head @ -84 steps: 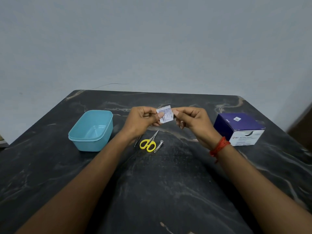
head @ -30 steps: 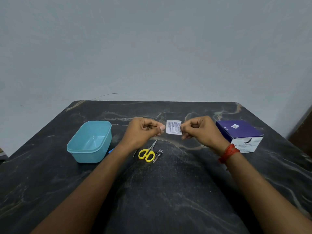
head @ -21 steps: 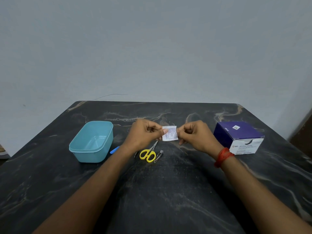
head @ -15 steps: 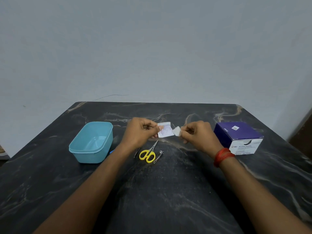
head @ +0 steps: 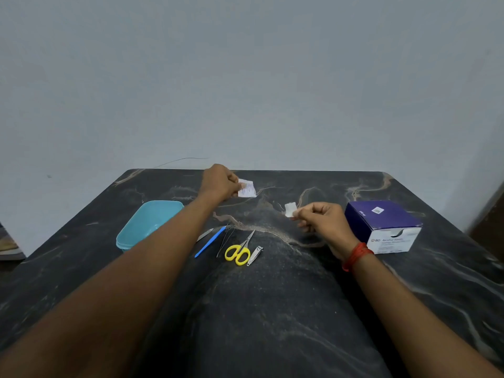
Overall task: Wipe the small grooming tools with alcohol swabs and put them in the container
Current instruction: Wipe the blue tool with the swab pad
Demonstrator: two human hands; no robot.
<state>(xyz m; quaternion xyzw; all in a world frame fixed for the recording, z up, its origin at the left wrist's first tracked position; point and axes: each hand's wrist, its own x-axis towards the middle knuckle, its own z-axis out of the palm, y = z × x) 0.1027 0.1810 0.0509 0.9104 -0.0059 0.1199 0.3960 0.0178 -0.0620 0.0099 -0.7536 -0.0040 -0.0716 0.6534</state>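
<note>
I see the hands have drawn apart since half a second ago. The left hand (head: 218, 182) now pinches the torn wrapper (head: 246, 188) out over the far side of the desk (head: 272, 309), and the right hand (head: 321, 222) pinches the white swab (head: 290, 209) near the purple box (head: 381, 222). The scissors (head: 237, 252) and nail clipper (head: 255, 256) lie untouched beside the blue container (head: 144, 227).

The left forearm (head: 152, 257) hides a corner of the teal container (head: 146, 223) and one end of the metal file (head: 205, 235); print on the wrapper (head: 247, 188) is too small to read
</note>
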